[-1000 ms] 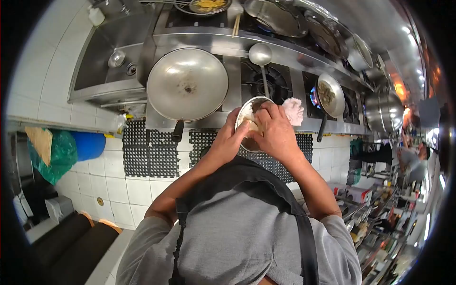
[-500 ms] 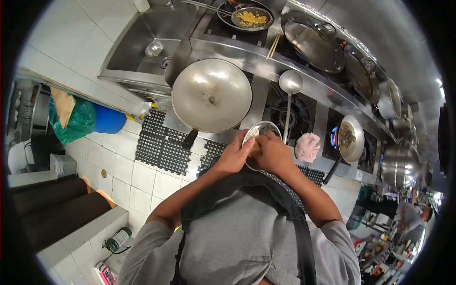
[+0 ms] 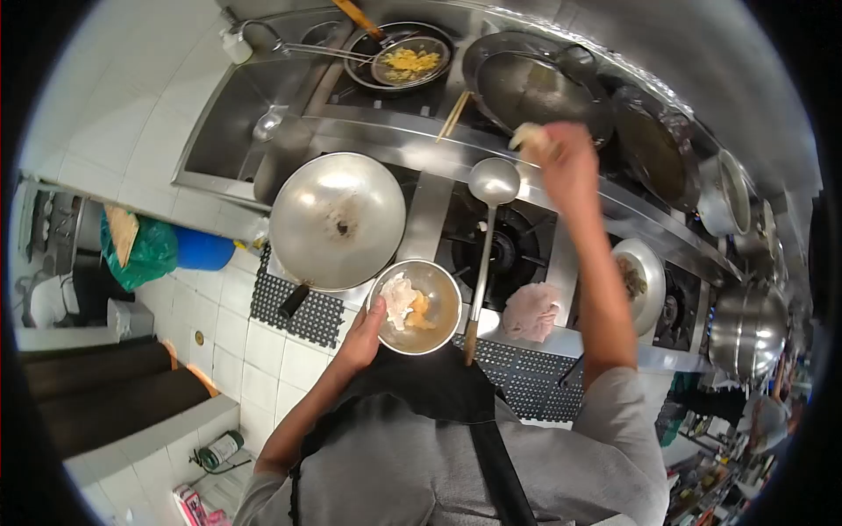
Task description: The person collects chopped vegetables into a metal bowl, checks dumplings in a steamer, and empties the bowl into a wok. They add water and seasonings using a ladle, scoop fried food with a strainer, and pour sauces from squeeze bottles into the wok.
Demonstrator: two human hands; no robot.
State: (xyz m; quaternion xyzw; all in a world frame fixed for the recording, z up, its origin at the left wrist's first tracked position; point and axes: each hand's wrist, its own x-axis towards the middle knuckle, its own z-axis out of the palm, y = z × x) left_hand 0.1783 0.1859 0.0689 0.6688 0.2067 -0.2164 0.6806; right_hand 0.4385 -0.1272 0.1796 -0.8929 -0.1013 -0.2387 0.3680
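A metal bowl (image 3: 448,294) is held at its left rim by my left hand (image 3: 363,337). Inside it lie a white powdery clump (image 3: 398,298) and a wet yellow-orange mass (image 3: 423,313). My right hand (image 3: 568,156) is raised over the back of the stove, smeared by motion. Its fingers close on a pale off-white piece (image 3: 529,138), too blurred to name. Behind that hand is a dark wide pan (image 3: 491,79). To the right of the bowl, a long-handled ladle (image 3: 494,181) spans a burner, and a pink cloth-like bundle (image 3: 531,312) rests on the counter.
A large wok (image 3: 338,206) with a black handle stands left. At the back, a strainer with yellow bits (image 3: 410,63) lies over a pan, near chopsticks (image 3: 453,116). A pan (image 3: 645,285) sits partly behind my right forearm. Far left is the sink (image 3: 230,118).
My right hand has left the bowl and swung up and right over the rear pans with the pale piece. The bowl, in my left hand, appears lower and further left; the view has shifted.
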